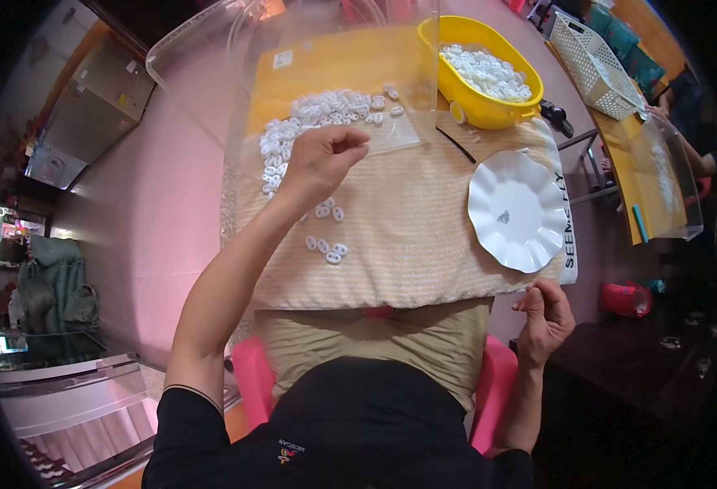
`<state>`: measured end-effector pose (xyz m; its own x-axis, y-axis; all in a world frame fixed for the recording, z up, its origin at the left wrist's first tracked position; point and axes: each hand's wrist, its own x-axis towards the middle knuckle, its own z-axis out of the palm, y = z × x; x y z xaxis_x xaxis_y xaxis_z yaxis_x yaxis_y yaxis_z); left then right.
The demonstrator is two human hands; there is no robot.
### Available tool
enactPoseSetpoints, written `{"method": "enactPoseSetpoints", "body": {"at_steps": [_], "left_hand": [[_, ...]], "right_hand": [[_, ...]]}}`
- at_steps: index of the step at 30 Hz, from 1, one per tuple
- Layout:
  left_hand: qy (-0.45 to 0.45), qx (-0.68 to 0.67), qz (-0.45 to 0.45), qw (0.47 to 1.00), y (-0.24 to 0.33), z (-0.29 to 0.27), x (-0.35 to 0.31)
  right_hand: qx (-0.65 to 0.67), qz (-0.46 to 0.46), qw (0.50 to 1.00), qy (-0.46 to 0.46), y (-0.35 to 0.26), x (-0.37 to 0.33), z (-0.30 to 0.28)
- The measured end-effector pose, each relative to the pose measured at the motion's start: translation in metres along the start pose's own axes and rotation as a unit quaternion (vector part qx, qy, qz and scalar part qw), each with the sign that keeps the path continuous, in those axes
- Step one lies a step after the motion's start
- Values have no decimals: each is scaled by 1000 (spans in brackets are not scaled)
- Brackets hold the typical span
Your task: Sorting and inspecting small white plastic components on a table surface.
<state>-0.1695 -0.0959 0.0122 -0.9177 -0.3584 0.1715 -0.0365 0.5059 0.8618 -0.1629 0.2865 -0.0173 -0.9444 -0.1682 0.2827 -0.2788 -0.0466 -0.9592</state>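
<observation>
My left hand (330,156) hovers above the table beside a heap of small white oval plastic pieces with two dark holes each (281,134). Its fingers are curled in; whatever they may hold is hidden. Several more of these pieces (326,248) lie loose nearer to me on the striped towel (407,236). At the table's near right edge is my right hand (546,319), thumb and fingertips pinched together. Anything between them is too small to name. Just beyond it rests a white scalloped plate (529,216) with a small grey cluster of bits on it.
A yellow tub (485,114) full of white pieces stands at the far right. Near it lies a thin black stick (456,145). Clear plastic panels (350,53) rise at the back. On another table to the right, a person's arm (688,151) shows near a white basket (595,69).
</observation>
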Motion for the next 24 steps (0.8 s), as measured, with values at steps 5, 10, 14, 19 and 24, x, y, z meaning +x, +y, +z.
{"method": "enactPoseSetpoints", "body": {"at_steps": [5, 10, 14, 19, 24], "left_hand": [[-29, -234, -107, 966, 9, -1, -41], [-54, -393, -187, 899, 29, 5, -88], [-84, -423, -208, 878, 47, 9, -120], [-93, -471, -220, 849, 55, 16, -148], [-102, -515, -230, 820, 48, 23, -167]], "right_hand": [[-17, 13, 1000, -23, -6, -3, 5], [-4, 22, 998, -66, -25, -4, 16], [-47, -34, 987, -148, -19, -6, 16], [9, -33, 982, -183, -20, -16, 37], [-34, -63, 969, -236, -16, -21, 40]]}}
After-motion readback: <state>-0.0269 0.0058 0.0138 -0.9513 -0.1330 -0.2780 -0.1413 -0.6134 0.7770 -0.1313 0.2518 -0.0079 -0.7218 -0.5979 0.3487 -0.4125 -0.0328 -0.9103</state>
